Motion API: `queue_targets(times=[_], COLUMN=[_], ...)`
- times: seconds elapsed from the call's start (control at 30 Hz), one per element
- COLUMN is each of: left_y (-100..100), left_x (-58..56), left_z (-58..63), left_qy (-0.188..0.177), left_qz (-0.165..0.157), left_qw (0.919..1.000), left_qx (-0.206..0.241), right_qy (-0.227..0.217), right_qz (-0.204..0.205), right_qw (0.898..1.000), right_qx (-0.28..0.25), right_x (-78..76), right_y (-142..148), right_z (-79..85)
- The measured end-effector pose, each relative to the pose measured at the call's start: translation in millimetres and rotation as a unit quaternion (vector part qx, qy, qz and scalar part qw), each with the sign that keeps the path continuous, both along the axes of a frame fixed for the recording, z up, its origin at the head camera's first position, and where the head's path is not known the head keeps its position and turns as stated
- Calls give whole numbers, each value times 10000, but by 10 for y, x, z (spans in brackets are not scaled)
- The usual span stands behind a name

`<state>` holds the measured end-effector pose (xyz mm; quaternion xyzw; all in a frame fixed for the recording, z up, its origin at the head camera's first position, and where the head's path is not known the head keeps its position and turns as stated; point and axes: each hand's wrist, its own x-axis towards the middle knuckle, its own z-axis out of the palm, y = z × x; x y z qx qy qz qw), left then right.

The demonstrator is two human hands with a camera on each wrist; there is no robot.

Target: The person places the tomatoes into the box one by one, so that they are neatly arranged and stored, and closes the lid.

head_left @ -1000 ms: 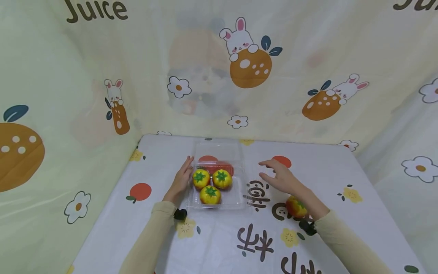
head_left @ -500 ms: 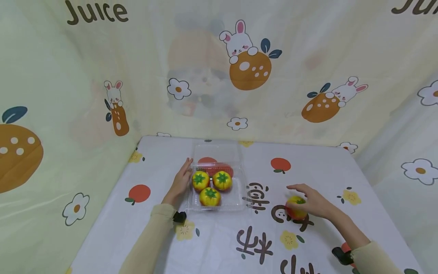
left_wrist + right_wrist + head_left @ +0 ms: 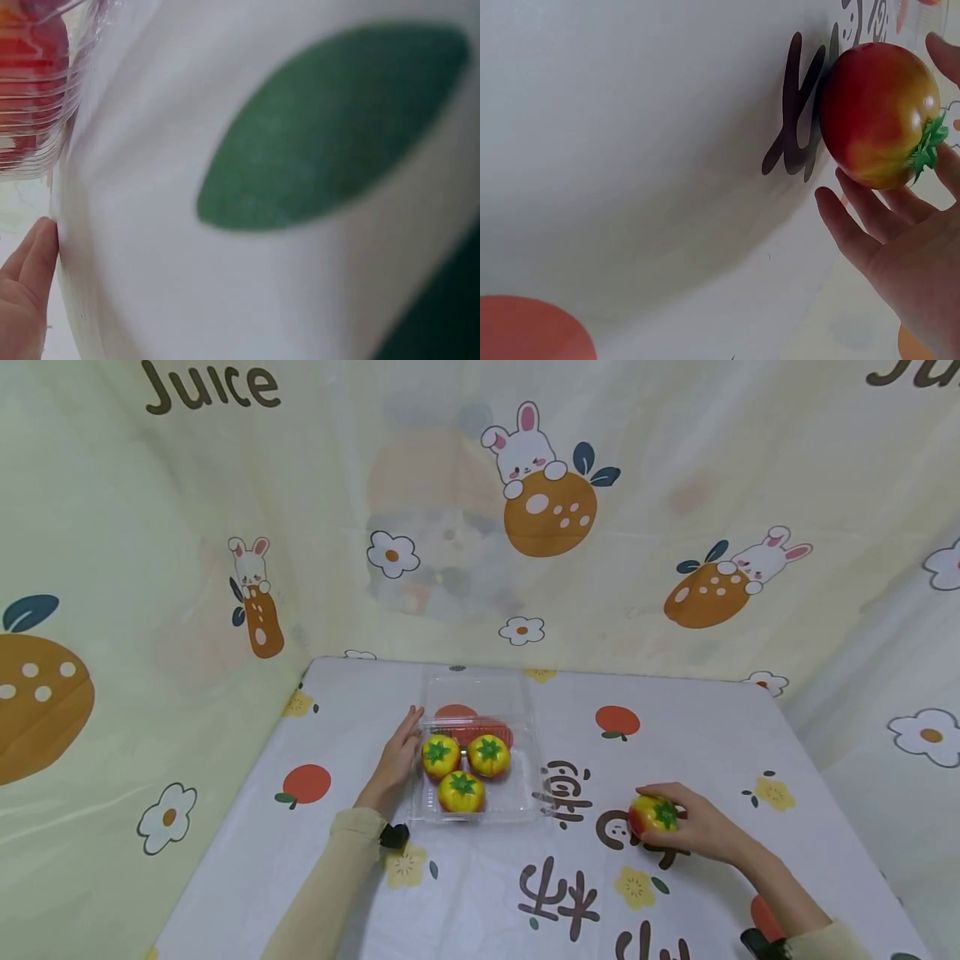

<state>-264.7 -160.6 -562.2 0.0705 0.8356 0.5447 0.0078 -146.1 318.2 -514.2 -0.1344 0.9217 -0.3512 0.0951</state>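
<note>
A red-and-yellow toy tomato (image 3: 651,815) with a green leafy top is at the right of the table. My right hand (image 3: 701,823) grips it between thumb and fingers. In the right wrist view the tomato (image 3: 877,112) lies tilted, its green top turned toward the palm. My left hand (image 3: 393,765) rests along the left side of a clear plastic box (image 3: 521,785), fingers straight. Inside the box sit three similar toy tomatoes (image 3: 461,791), grouped to the left. In the left wrist view, fingertips (image 3: 43,236) show just below the ribbed box wall (image 3: 45,154).
The box's clear lid (image 3: 480,692) lies folded back toward the far side. A white printed cloth (image 3: 465,893) covers the table, and a patterned curtain (image 3: 330,527) hangs behind it. Dark wrist cameras (image 3: 394,836) are strapped at both sleeves.
My right hand has moved right and nearer to me from beside the box, and has taken hold of the tomato. The tomato has tilted, its green top now facing right. My left hand stays.
</note>
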Motion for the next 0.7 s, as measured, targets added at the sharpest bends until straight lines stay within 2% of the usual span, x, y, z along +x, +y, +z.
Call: queue_targets(times=[0.2,0.37,0.5,0.7], left_y=[1,1,5,3], left_x=[0,-3,-14,-15], left_z=[-10,-17,-16,0], left_qy=[26,72,79,15], left_qz=[-43,-97,-82,2], left_qw=[10000,9999,9999,10000], left_qx=[50,59,58,2], right_qy=[-167,-318,-193,296], right_qz=[94,-14,-192,-235], right_qw=[9994,9993,9996,9993], right_qx=[-283,-171,-11,-10], right_x=[39,47,26,-74], right_y=[52,61,40,-72], right_z=[-8,-5,12,71])
